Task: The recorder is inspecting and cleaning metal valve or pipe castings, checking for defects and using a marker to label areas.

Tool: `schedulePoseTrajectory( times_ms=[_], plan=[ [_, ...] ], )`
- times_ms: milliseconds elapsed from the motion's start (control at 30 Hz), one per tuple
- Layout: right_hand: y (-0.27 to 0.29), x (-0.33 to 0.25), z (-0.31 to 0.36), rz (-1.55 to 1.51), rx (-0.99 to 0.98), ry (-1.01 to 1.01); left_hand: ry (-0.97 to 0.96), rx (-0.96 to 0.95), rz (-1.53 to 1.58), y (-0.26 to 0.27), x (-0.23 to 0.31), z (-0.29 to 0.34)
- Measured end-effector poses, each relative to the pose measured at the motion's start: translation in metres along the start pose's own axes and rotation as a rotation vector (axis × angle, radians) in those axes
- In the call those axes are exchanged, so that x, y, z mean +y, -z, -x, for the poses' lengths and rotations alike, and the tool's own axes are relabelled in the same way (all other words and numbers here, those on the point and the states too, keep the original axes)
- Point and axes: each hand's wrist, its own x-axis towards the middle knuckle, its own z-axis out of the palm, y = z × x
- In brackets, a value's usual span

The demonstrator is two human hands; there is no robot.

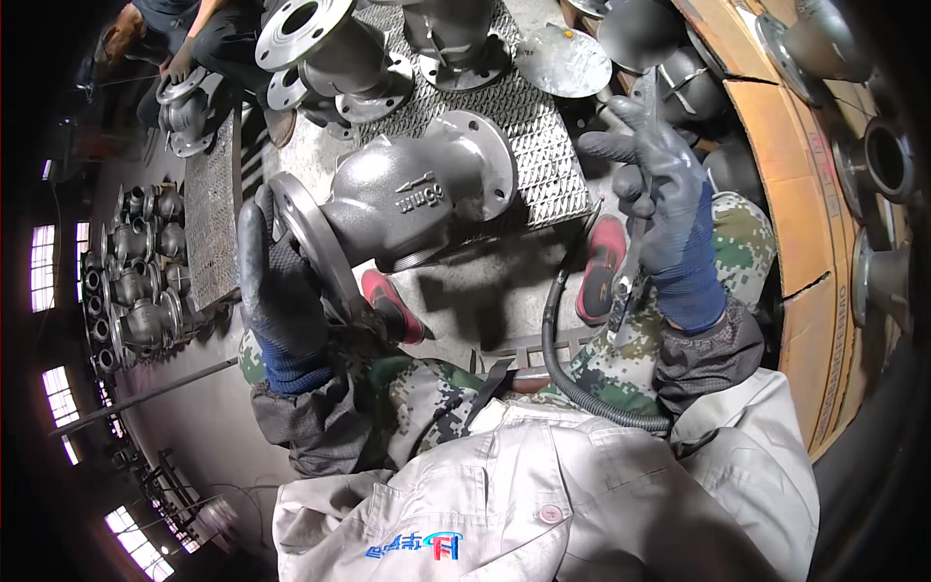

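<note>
A metalworking shop or foundry floor: a heavy grey cast valve body (407, 199) lies against a steel grating platform (543, 145), more flanged castings (330, 48) stand beyond it, rows of smaller ones (136, 281) sit left of it, on a concrete floor (485, 291).

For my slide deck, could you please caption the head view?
Gloved left hand grips a grey valve body's flange; right hand is raised beside it.
</note>
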Motion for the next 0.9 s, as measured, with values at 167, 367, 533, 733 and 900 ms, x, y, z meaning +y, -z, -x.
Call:
schedulePoseTrajectory(
  times_ms=[167, 367, 533, 733, 900],
  plan=[
    [-0.043, 0.003, 0.003, 0.039, -0.08, 0.158, 0.258, 0.116, 0.275, -0.003, 0.013, 0.006],
    [-0.122, -0.001, 0.033, 0.088, -0.241, 0.154, 0.406, 0.137, 0.797, -0.017, 0.034, 0.002],
    [-0.141, 0.004, 0.024, 0.217, -0.194, 0.22, 0.183, -0.074, 0.269, -0.001, 0.041, -0.013],
    [-0.112, 0.005, 0.006, -0.03, -0.286, 0.204, 0.264, 0.15, 0.131, 0.012, 0.003, -0.027],
    [-0.095, 0.005, -0.015, 0.18, -0.109, 0.287, 0.429, -0.077, 0.536, -0.017, -0.032, -0.019]
  ],
)
